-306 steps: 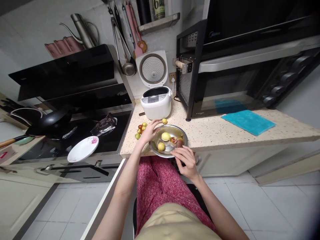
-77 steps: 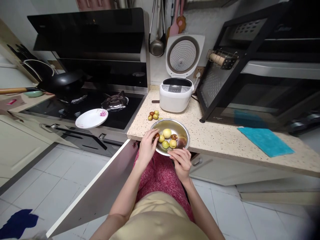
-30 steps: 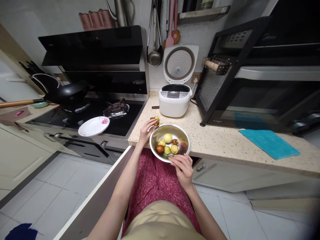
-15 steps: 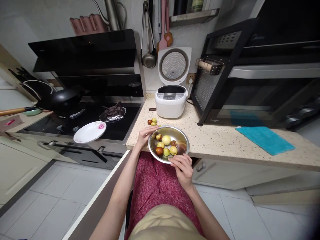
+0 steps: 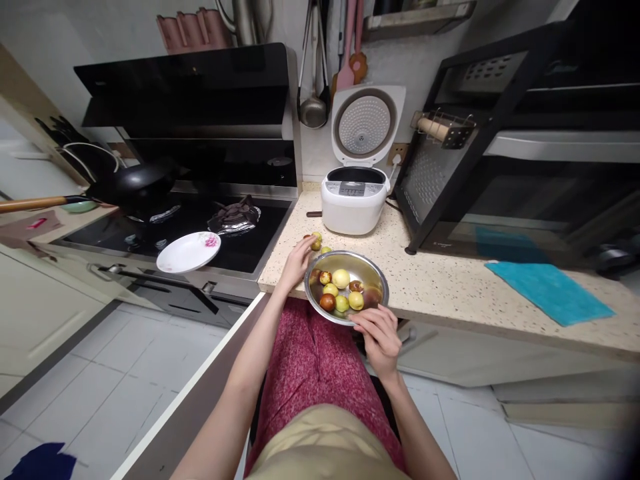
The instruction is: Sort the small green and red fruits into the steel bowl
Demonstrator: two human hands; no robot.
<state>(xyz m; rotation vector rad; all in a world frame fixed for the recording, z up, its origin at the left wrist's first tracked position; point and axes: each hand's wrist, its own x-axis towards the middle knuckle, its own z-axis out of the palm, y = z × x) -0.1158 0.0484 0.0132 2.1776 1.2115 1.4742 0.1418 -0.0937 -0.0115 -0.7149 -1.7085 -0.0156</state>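
Right hand (image 5: 381, 335) pinches the steel bowl (image 5: 376, 277) overhanging the counter edge (image 5: 280, 283); left hand (image 5: 299, 261) loosely curled beside loose fruits (image 5: 316, 241).

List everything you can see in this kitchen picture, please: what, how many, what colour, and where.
round steel bowl: one, silver, at the counter's front edge
small round fruits in the bowl: about six, yellow-green and red-brown
small round fruits on the counter: a few, green and brown, behind the bowl's left side
speckled stone counter: one, beige
white rice cooker: one, lid open, at the back of the counter
flat cloth: one, teal, on the counter at right
flowered plate: one, white, at the stove's front edge
black wok: one, on the stove
left hand: at the loose fruits
right hand: on the bowl's near rim
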